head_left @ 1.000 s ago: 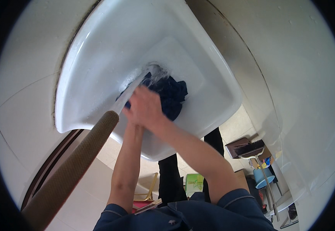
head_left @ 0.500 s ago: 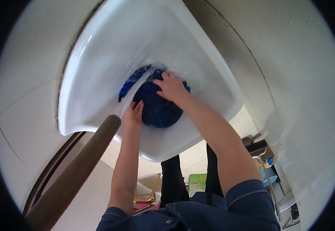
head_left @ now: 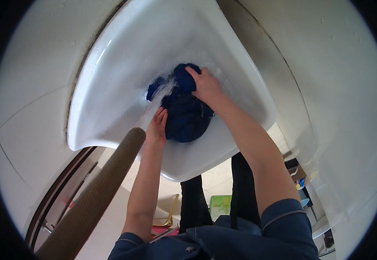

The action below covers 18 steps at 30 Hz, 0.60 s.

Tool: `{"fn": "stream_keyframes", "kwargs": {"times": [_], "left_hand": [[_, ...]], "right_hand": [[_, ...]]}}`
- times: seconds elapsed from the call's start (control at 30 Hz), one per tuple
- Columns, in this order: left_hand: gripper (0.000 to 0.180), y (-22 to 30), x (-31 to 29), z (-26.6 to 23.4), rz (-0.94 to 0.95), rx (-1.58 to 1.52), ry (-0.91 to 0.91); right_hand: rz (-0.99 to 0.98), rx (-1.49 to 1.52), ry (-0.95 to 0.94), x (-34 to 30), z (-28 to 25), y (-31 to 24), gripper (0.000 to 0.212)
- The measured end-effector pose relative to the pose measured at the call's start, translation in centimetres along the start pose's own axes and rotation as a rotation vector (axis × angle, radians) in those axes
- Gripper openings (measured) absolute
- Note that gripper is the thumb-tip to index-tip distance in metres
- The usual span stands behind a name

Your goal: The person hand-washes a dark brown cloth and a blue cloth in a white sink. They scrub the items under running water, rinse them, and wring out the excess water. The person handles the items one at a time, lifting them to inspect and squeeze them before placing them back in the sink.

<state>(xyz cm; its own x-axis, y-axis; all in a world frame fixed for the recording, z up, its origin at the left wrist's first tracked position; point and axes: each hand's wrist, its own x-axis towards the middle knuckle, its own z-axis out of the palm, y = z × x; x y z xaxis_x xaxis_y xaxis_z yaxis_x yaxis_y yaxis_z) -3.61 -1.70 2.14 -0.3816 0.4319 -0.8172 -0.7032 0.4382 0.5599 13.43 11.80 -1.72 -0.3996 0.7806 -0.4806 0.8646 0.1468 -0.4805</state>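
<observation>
A soaked dark blue cloth (head_left: 187, 119) lies bunched in the bottom of a white basin (head_left: 97, 99), its far part gathered into a lump. Water runs from a brown, textured pipe or hose (head_left: 97, 190) onto the cloth's left side and splashes. My right hand (head_left: 206, 86) has its fingers around the cloth's far right lump, gripping it; some fingertips are hidden behind it. Against the cloth's near left edge rests my left hand (head_left: 156, 130), its fingers stretched out and close together, beside the pipe's end.
Pale tiled walls (head_left: 28, 86) close in on both sides of the basin. Below it, a green box-like item (head_left: 220, 206) and a gold-coloured metal frame (head_left: 171, 212) are on the floor near my legs. A black brush (head_left: 291, 164) is at the lower right.
My right hand has moved slightly away from me and right, and the cloth's far part is bunched into a lump there. My left hand has shifted right along the cloth's edge.
</observation>
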Motion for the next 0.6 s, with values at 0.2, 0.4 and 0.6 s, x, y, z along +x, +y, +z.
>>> {"fn": "stream_keyframes", "kwargs": {"times": [0.2,0.4,0.6], "left_hand": [[0.045,1.4,-1.6,2.9,-0.311,-0.096,0.024],[0.038,4.2,-6.6,3.9,-0.478,-0.181,-0.234],[0.039,2.9,-12.6,3.0,-0.185,-0.323,-0.121]], "right_hand": [[-0.254,0.296,-0.082,-8.8,-3.7,-7.1,0.047],[-0.560,0.353,-0.269,-15.5,-11.2,-10.2,0.045],[-0.030,1.150,-0.036,-11.9,-12.8,-4.6,0.047]]}}
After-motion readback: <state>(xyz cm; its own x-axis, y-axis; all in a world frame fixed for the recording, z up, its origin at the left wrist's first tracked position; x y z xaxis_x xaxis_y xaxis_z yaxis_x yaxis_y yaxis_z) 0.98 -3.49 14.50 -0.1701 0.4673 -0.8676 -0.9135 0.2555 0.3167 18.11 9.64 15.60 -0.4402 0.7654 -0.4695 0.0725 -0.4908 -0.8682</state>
